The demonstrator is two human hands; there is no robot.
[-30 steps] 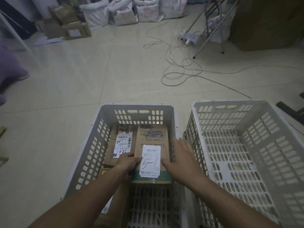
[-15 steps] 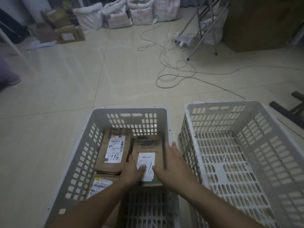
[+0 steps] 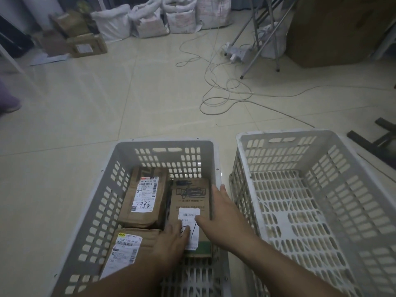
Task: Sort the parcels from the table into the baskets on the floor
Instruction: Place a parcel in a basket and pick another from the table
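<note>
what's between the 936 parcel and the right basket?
In the head view, the parcel both hands are setting down, then the left basket's right wall. The right hand rests along that parcel's right edge. The right basket holds no parcels.

Two baskets side by side on the floor, parcels in the left one.
Left basket point(image 3: 120, 189) holds three parcels: one point(image 3: 144, 200) at 11 o'clock, one point(image 3: 128, 249) at 7 o'clock, one point(image 3: 190, 202) at 3 o'clock under both hands. Right basket point(image 3: 364, 189) stands just beside; sacks point(image 3: 150, 20) lie at 12 o'clock, well apart.
</note>
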